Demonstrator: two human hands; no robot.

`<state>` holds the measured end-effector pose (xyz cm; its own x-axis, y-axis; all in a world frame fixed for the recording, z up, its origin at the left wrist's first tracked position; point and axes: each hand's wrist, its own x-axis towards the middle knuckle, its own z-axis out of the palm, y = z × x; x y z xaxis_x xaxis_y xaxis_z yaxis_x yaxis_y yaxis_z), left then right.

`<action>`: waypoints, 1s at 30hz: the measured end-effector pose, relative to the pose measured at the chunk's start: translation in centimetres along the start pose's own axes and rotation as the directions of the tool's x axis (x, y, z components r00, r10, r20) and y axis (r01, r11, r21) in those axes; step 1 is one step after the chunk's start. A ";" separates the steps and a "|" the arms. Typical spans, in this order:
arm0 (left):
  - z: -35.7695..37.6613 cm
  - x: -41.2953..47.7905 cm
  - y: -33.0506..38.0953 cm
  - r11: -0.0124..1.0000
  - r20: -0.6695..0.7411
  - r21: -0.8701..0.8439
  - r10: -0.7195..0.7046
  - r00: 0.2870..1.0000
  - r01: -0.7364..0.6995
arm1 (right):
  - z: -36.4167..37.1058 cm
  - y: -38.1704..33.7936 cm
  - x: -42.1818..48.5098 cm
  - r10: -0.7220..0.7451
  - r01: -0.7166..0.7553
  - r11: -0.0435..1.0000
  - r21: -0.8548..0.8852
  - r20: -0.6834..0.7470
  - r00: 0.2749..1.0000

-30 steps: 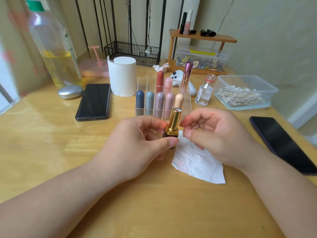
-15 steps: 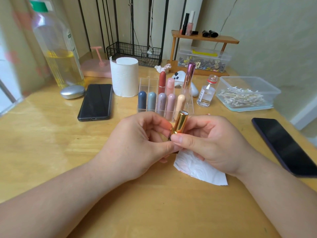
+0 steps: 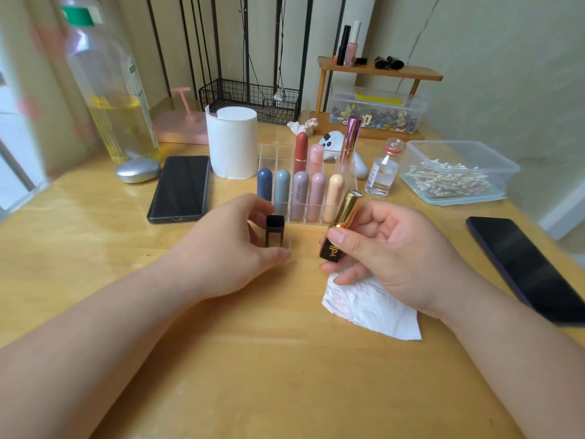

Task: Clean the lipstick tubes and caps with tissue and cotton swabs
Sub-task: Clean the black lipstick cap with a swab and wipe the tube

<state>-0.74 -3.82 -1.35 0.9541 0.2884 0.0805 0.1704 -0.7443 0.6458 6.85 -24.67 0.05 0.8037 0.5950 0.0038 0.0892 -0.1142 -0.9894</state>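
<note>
The gold lipstick tube [image 3: 344, 210] sits tilted in the right hand [image 3: 392, 248], pinched at its black base between the thumb and the curled fingers, open end pointing up and away. It looks light and rigid. The polished metal sleeve is probably slippery and shows smears, so the squarer black base seems the safer place to hold while the sleeve is wiped. The bullet inside would be soft and easily dented, so anything pushed into the mouth calls for a gentle touch.

Its black cap [image 3: 274, 230] stands upright on the wooden table [image 3: 285, 375], mouth up, a small hollow piece that would tip easily. The left hand [image 3: 228, 248] curves around it with thumb and fingers close on either side. Whether they actually grip it cannot be told.

A crumpled tissue [image 3: 373, 312] with faint pink marks lies under the right hand. Beyond stand the clear organiser [image 3: 269, 153] of capped lipsticks, a tissue roll [image 3: 232, 141], and a cotton swab box [image 3: 506, 167].
</note>
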 end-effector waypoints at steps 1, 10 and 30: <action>0.1 0.1 0.0 1.000 -0.007 0.021 0.004 1.000 -0.004 | 0.0 0.0 0.0 -0.001 0.001 1.000 -0.004 -0.007 1.000; 0.0 -0.5 0.6 0.964 -0.139 -0.239 0.085 0.987 -0.117 | -0.2 0.3 0.1 -0.097 0.096 0.988 -0.122 0.001 0.995; 0.2 -0.1 0.6 0.556 -0.155 -0.812 0.092 0.984 -0.180 | -0.6 0.4 0.2 -0.125 0.136 0.982 -0.135 0.087 0.988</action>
<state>-0.70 -4.43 -1.15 0.9162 0.3082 0.2562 -0.2764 0.0232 0.9608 7.38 -25.13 -0.21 0.7321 0.6715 0.1145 0.2760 -0.1387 -0.9511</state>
